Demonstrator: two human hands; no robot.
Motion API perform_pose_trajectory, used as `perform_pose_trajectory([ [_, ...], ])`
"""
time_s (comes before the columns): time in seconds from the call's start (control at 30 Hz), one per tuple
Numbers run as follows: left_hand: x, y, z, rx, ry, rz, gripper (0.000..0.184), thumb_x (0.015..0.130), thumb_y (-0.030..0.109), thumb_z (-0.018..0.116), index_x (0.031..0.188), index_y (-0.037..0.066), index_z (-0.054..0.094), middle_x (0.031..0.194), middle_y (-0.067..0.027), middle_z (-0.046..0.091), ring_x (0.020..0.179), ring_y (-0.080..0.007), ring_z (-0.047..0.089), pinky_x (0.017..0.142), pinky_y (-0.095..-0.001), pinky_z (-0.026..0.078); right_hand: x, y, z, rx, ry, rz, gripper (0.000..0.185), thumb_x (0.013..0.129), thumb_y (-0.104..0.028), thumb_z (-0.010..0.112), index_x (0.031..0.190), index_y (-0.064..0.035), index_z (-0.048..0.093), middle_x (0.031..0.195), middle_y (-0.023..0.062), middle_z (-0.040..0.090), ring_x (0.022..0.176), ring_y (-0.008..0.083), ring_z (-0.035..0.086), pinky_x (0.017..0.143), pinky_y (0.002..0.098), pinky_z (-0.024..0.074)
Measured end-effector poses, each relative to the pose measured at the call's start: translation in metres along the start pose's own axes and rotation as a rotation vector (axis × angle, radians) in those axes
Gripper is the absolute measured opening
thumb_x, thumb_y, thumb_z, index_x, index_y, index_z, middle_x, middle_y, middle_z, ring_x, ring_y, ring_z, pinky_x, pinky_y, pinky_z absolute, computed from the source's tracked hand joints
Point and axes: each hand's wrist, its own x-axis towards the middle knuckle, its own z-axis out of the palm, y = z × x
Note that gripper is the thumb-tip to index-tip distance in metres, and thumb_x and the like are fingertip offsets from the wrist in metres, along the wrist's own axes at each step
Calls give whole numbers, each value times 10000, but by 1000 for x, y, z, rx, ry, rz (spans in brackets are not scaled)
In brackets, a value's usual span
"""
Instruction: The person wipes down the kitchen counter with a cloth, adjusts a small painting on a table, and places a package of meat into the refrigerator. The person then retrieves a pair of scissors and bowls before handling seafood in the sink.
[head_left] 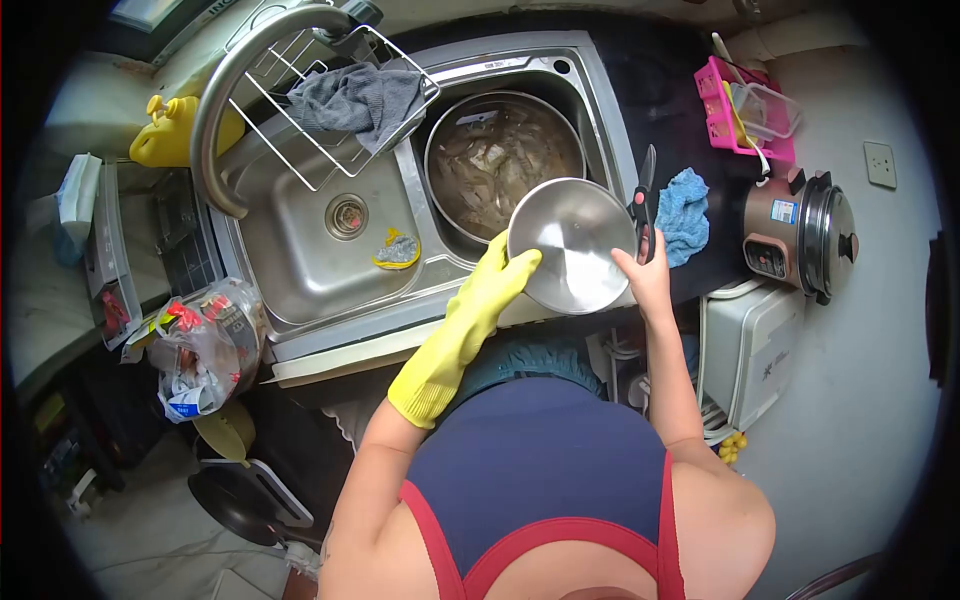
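A shiny metal bowl (575,250) is tilted over the front edge of the right sink basin, its inside facing up with nothing visible in it. My left hand (490,280), in a yellow rubber glove, grips the bowl's left rim with the thumb inside. On the opposite rim is my bare right hand (645,275), also closed around black-and-red kitchen scissors (645,205) whose blades point away from me. Beyond the bowl, a large metal pot (432,165) sits in the right basin, holding murky water and pale pieces that look like fish.
A grey cloth (360,105) lies on a wire rack (290,160) over the left basin (290,240), near the curved faucet (207,130). On the right are a blue cloth (684,215), a pink basket (715,105) and a rice cooker (780,230). A filled plastic bag (205,350) hangs at left.
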Motion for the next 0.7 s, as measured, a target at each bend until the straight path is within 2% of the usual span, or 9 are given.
perform_pose_trajectory([
  [0.03, -2, 18, 14, -36, -51, 0, 654, 877, 304, 601, 1416, 61, 320, 1330, -154, 469, 1171, -195, 468, 1002, -307, 341, 7, -1, -10, 97, -2, 106, 518, 786, 14, 624, 1250, 8, 394, 1141, 113, 554, 1062, 173, 541, 897, 278, 431],
  [0.07, -4, 33, 22, -58, -65, -66, 660, 881, 323, 604, 1417, 63, 319, 1323, -151, 481, 1135, -195, 502, 988, -310, 353, 17, 9, -23, 164, 19, 46, 533, 790, 21, 610, 1270, 10, 380, 1158, 121, 551, 1060, 173, 546, 896, 273, 427],
  [0.13, 20, 40, 32, -92, -164, -87, 630, 883, 336, 606, 1392, 58, 362, 1269, -149, 528, 1066, -192, 553, 975, -299, 365, 39, 2, -39, 224, 129, 22, 440, 774, 26, 612, 1176, -3, 436, 997, 50, 572, 879, 111, 557, 754, 244, 453],
  [0.23, 64, 43, 24, 153, 87, -2, 482, 903, 315, 585, 1264, 7, 500, 1191, -105, 580, 961, -154, 582, 900, -286, 428, 82, 8, -77, -43, 289, 62, 412, 776, -23, 636, 1147, 16, 462, 945, 29, 545, 785, 94, 509, 692, 233, 432],
  [0.27, 85, 32, 15, 340, 212, 21, 478, 875, 360, 601, 1199, 12, 560, 1119, -119, 626, 966, -176, 606, 887, -284, 435, 99, 24, -86, -31, 392, -47, 428, 777, -48, 650, 1151, 24, 456, 916, 32, 539, 757, 94, 499, 687, 233, 433],
  [0.33, 153, 7, -10, 910, 191, -180, 536, 830, 470, 573, 1171, 56, 593, 1094, -156, 643, 1015, -263, 620, 877, -361, 456, 121, 33, -101, -10, 462, -30, 445, 785, -64, 656, 1164, 36, 446, 941, 57, 553, 795, 108, 522, 712, 242, 443],
  [0.47, 212, 2, -1, 1075, 213, -312, 574, 821, 529, 526, 1169, 78, 596, 1128, -160, 627, 1066, -304, 591, 909, -404, 438, 148, 48, -114, 3, 569, -43, 460, 817, -72, 654, 1191, 45, 414, 1047, 100, 548, 912, 144, 552, 794, 260, 449],
  [0.53, 237, -6, 5, 1124, 388, -220, 586, 822, 539, 520, 1178, 79, 590, 1139, -166, 622, 1086, -307, 583, 928, -411, 427, 155, 52, -117, 7, 575, -18, 471, 824, -63, 648, 1208, 49, 398, 1086, 100, 520, 950, 147, 543, 821, 260, 441],
  [0.7, 273, 5, 19, 1182, 375, -366, 630, 829, 544, 527, 1187, 26, 554, 1150, -204, 608, 1092, -337, 576, 935, -420, 422, 162, 54, -114, 134, 537, 9, 465, 838, -46, 638, 1213, 61, 385, 1115, 105, 504, 1006, 154, 529, 863, 265, 427],
])
